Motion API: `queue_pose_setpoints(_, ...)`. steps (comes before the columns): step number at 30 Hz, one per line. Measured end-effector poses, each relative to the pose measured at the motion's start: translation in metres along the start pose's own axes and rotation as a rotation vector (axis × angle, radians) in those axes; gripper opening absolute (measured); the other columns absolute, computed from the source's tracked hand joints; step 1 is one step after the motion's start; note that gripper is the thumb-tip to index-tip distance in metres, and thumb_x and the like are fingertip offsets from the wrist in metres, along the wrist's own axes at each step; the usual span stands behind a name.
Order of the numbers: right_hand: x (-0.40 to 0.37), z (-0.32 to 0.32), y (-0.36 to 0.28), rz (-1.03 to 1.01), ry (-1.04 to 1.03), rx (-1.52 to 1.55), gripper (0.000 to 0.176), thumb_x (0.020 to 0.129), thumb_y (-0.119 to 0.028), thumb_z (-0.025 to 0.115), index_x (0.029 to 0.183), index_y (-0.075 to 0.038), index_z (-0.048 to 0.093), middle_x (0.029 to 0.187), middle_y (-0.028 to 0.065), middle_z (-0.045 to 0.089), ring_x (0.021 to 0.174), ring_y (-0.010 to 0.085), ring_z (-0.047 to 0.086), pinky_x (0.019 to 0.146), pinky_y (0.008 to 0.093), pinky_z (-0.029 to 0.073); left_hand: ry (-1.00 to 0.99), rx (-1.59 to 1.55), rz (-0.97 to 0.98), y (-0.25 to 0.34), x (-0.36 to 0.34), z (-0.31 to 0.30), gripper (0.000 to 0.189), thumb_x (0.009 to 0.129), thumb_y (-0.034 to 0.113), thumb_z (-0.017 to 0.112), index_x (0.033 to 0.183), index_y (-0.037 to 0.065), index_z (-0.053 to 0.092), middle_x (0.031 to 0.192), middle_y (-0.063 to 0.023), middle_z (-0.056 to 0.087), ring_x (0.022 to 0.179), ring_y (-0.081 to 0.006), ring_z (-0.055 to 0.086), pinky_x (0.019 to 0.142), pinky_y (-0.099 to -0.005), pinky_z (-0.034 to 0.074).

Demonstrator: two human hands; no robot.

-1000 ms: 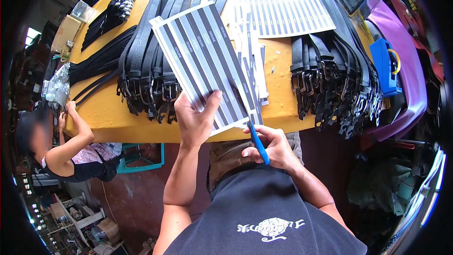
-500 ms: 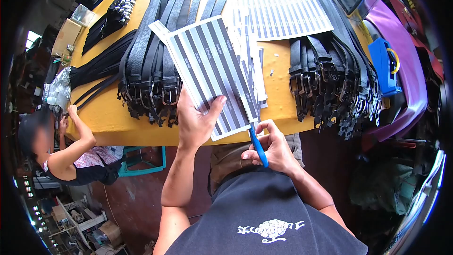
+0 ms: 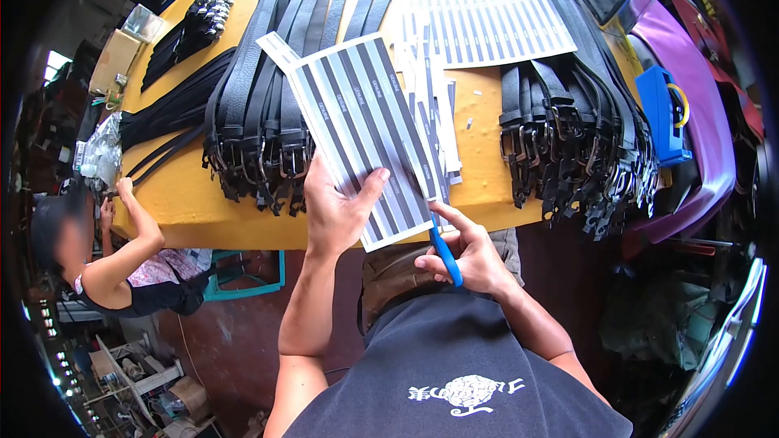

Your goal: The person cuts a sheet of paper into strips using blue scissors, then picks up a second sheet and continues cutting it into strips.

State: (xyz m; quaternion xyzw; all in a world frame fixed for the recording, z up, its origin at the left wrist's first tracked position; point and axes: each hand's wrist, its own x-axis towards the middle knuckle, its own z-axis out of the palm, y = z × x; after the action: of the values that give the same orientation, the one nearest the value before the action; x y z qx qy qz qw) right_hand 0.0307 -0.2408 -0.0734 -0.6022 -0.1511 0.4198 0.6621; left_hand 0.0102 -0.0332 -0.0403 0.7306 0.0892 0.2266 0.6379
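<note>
My left hand point(image 3: 334, 209) grips a striped label sheet point(image 3: 349, 113) printed with "GENUINE", its thumb pressed flat across the dark and pale bands. In my right hand point(image 3: 477, 253) is a pair of scissors with blue handles point(image 3: 445, 255). The scissor blades lie at the sheet's lower right edge, where a narrow strip point(image 3: 428, 164) runs alongside; their tips are hard to make out. My right index finger reaches toward that strip's lower end. Behind the held sheet, loose cut strips point(image 3: 449, 134) lie on the yellow table point(image 3: 487, 182).
Black belts with buckles point(image 3: 260, 134) lie left of the sheet, and more buckled belts point(image 3: 560, 130) lie right. Another label sheet point(image 3: 495, 24) rests on them. A blue case point(image 3: 661, 118) stands at the right. A person point(image 3: 122, 276) works at the left edge near a teal stool point(image 3: 243, 284).
The held sheet has dropped slightly toward me. My right index finger has straightened and moved up toward the strip. The scissors have barely shifted.
</note>
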Motion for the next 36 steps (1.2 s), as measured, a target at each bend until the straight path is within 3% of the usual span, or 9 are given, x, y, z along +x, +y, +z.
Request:
queue_pose_setpoints(9,0.006,-0.001,0.003,-0.081,0.030,-0.124,0.076,0.077,-0.016,0.078,0.138,0.000,0.036,0.072,0.0037,0.064,0.066,0.0050,0.056,0.063,0.0219,0.047,-0.022,0.055,0.009,-0.002,-0.011,0.003,0.037,0.079,-0.004,0.068,0.112,-0.005,0.050,0.099,-0.0102,0.064,0.087,-0.0128,0.062,0.079,-0.0265,0.050)
queue_pose_setpoints(18,0.009,-0.005,0.006,-0.176,0.009,-0.190,0.073,0.076,-0.011,0.074,0.135,0.007,0.036,0.089,0.0138,0.070,0.076,0.0093,0.062,0.069,0.0247,0.051,-0.077,-0.003,-0.058,-0.002,-0.016,0.006,0.042,0.079,-0.001,0.069,0.115,-0.006,0.050,0.099,-0.0131,0.065,0.087,-0.0160,0.064,0.078,-0.0287,0.052)
queue_pose_setpoints(30,0.004,-0.002,-0.016,-0.014,-0.027,-0.092,0.068,0.078,-0.009,0.071,0.134,0.009,0.038,0.093,0.0135,0.069,0.082,0.0093,0.061,0.074,0.0246,0.050,-0.071,-0.014,-0.036,-0.003,-0.016,0.006,0.041,0.079,-0.001,0.069,0.114,-0.006,0.050,0.098,-0.0129,0.065,0.087,-0.0157,0.064,0.077,-0.0287,0.052)
queue_pose_setpoints(36,0.007,-0.003,-0.001,-0.088,-0.017,-0.047,0.066,0.079,-0.010,0.070,0.134,0.008,0.039,0.094,0.0130,0.069,0.083,0.0088,0.060,0.074,0.0244,0.050,-0.071,0.014,-0.020,-0.005,-0.016,0.005,0.040,0.078,-0.001,0.069,0.113,-0.006,0.050,0.098,-0.0132,0.065,0.087,-0.0161,0.064,0.077,-0.0287,0.052)
